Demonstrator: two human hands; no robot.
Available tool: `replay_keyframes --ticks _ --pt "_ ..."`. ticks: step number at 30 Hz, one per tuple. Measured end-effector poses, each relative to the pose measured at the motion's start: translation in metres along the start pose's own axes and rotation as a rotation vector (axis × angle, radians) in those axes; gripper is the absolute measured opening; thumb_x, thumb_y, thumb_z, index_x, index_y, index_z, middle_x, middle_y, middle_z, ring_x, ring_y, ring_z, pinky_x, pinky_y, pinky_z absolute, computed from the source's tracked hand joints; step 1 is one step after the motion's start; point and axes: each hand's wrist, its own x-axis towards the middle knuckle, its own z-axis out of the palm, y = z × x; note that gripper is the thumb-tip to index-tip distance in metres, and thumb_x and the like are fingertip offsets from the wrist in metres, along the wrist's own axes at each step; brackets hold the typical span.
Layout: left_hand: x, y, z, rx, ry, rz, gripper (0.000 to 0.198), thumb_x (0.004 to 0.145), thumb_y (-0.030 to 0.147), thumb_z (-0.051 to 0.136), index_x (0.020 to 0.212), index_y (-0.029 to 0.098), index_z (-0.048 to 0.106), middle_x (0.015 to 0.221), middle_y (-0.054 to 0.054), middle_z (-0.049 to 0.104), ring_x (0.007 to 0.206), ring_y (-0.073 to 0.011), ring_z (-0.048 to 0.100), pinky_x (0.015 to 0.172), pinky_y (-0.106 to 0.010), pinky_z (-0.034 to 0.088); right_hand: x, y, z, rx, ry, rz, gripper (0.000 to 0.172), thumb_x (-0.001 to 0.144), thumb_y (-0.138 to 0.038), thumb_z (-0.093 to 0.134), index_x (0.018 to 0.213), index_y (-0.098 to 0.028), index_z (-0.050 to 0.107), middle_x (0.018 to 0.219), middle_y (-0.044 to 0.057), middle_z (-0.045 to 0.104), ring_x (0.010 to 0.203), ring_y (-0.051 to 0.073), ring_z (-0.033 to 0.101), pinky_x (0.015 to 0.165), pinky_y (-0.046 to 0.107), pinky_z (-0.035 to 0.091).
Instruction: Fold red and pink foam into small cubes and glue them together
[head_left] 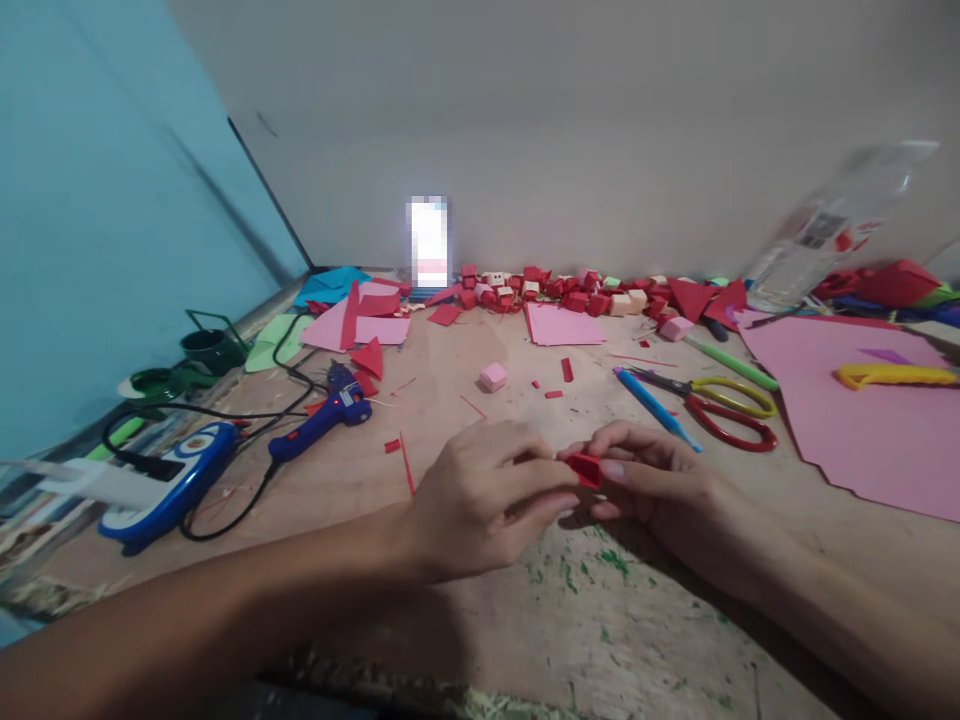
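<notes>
Between my two hands is a small folded red paper box (586, 469), its hollow side partly showing. My left hand (499, 490) pinches it from the left, with the fingertips partly hidden behind the knuckles. From the other side, the thumb and fingers of my right hand (660, 475) grip it. A pink paper cube (493, 377) sits on the wooden table (465, 650) beyond my hands. Small red paper scraps (567, 369) lie near it.
On the left are a blue glue gun (322, 412) and a blue-white power strip (172, 485) with cords. Scissors (712, 405), a blue pen (658, 410) and a yellow cutter (892, 375) on pink paper (862, 440) lie right. Behind stand paper cubes (532, 285), a lit phone (429, 245) and a bottle (832, 235).
</notes>
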Motion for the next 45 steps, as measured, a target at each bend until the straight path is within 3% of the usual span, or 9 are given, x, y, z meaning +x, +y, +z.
replay_keyframes --ticks 7,16,20,23,30,35,39,45 --pt "-0.0047 -0.0004 0.0022 0.118 -0.159 0.01 0.013 0.1 0.017 0.062 0.097 0.016 0.075 0.081 -0.002 0.072 0.069 -0.015 0.062 0.063 -0.03 0.043 -0.0011 0.0055 -0.002 -0.049 -0.045 -0.002 0.013 0.082 -0.022 0.089 0.088 -0.021 0.078 0.087 0.001 0.078 0.074 0.012 0.076 0.068 0.018 0.063" --pt "-0.0046 -0.002 0.0005 0.152 -0.239 0.043 0.02 0.102 0.015 0.055 0.091 0.017 0.072 0.077 0.0 0.07 0.065 -0.0148 0.061 0.059 -0.032 0.037 0.0007 0.007 -0.0013 -0.072 -0.033 -0.011 0.016 0.079 -0.02 0.091 0.088 -0.02 0.077 0.097 0.003 0.078 0.078 0.015 0.076 0.068 0.022 0.064" --pt "-0.0031 0.0006 -0.0014 0.141 -0.297 0.033 0.024 0.102 0.01 0.049 0.096 0.016 0.071 0.083 -0.002 0.073 0.07 -0.016 0.064 0.061 -0.031 0.041 0.001 0.0051 0.0034 -0.076 -0.047 -0.013 0.018 0.077 -0.02 0.091 0.089 -0.02 0.078 0.089 0.001 0.077 0.065 0.011 0.072 0.063 0.024 0.066" --pt "-0.0028 0.0017 -0.0013 0.147 -0.287 0.022 0.023 0.103 0.01 0.049 0.098 0.016 0.071 0.085 -0.002 0.075 0.072 -0.0165 0.066 0.062 -0.031 0.043 0.0006 0.004 0.0054 -0.071 -0.074 -0.004 0.02 0.075 -0.02 0.092 0.09 -0.019 0.078 0.083 0.0 0.076 0.055 0.01 0.068 0.061 0.028 0.068" --pt "-0.0036 0.0003 0.0002 0.024 -0.16 0.031 0.008 0.098 0.013 0.064 0.102 0.015 0.071 0.082 -0.001 0.077 0.067 -0.0143 0.068 0.059 -0.027 0.046 -0.0002 0.0032 0.0048 -0.095 -0.067 -0.037 0.023 0.076 -0.02 0.091 0.095 -0.022 0.079 0.081 -0.001 0.076 0.057 0.008 0.067 0.055 0.019 0.062" --pt "-0.0027 0.0034 -0.0018 -0.031 -0.038 -0.065 0.01 0.093 0.01 0.07 0.1 0.017 0.069 0.081 0.0 0.078 0.063 -0.012 0.068 0.061 -0.024 0.048 0.0004 0.0031 0.0022 -0.066 -0.067 -0.01 0.023 0.077 -0.022 0.091 0.097 -0.024 0.08 0.089 0.001 0.078 0.071 0.012 0.073 0.063 0.019 0.062" --pt "-0.0035 0.0034 -0.0005 -0.031 -0.085 -0.072 0.009 0.093 0.011 0.072 0.1 0.016 0.07 0.082 0.0 0.078 0.06 -0.0119 0.066 0.059 -0.025 0.046 0.0001 0.0031 0.0025 -0.065 -0.06 -0.002 0.024 0.076 -0.02 0.091 0.098 -0.024 0.081 0.088 0.001 0.078 0.068 0.011 0.071 0.061 0.019 0.061" --pt "-0.0064 0.0017 0.0019 0.062 -0.21 -0.014 0.014 0.101 0.013 0.059 0.1 0.015 0.072 0.082 -0.003 0.077 0.066 -0.0145 0.068 0.061 -0.027 0.046 0.0 0.0046 0.0055 -0.071 -0.031 -0.022 0.024 0.072 -0.02 0.093 0.093 -0.021 0.081 0.084 0.001 0.077 0.067 0.012 0.071 0.062 0.02 0.061"
